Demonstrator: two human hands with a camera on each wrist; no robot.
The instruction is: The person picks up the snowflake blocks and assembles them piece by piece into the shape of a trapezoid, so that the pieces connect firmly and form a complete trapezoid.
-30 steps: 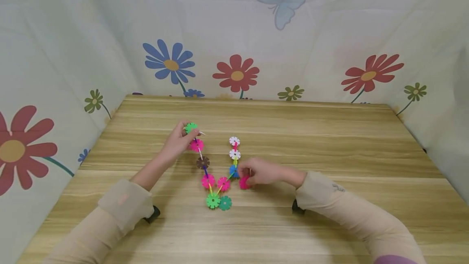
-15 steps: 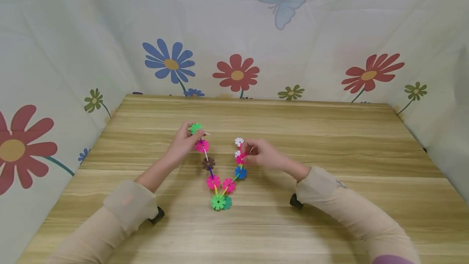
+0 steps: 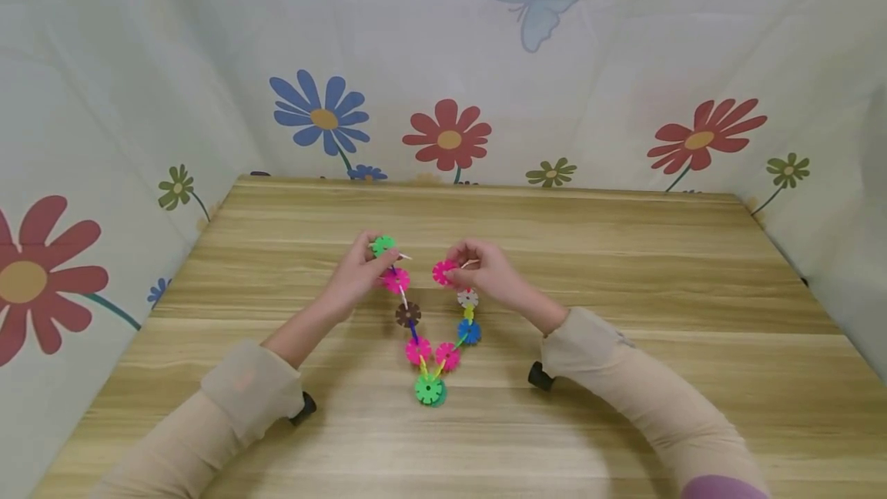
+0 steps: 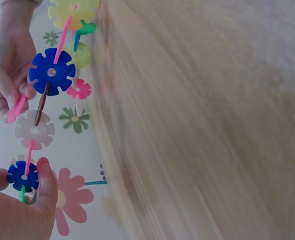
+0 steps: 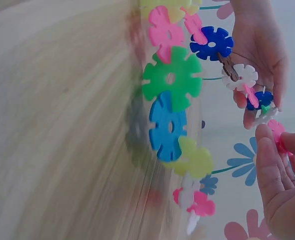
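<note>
A hanging V-shaped chain of slotted snowflake discs links pieces of many colours. My left hand [image 3: 349, 279] pinches its upper left end at a green disc [image 3: 383, 246]; a thin white piece juts right from there. Below come a pink disc [image 3: 396, 280], a brown disc [image 3: 408, 314] and, at the bottom, another green disc [image 3: 428, 389]. A teal disc [image 3: 441, 396] shows partly behind that one. The right side rises through a blue disc [image 3: 469, 331] to a white disc [image 3: 467, 298]. My right hand [image 3: 493, 276] pinches a pink disc [image 3: 442, 273] above it, and hides the chain's right end.
The wooden table [image 3: 624, 268] lies under both hands. A flower-printed curtain [image 3: 589, 37] surrounds its back and sides. A black wrist camera [image 3: 302, 409] sits on the left cuff, another [image 3: 540, 376] on the right.
My right hand has lifted the pink disc from beside the blue disc up to the chain's right top. My left hand has shifted slightly right with the chain, and the two sides stand closer.
</note>
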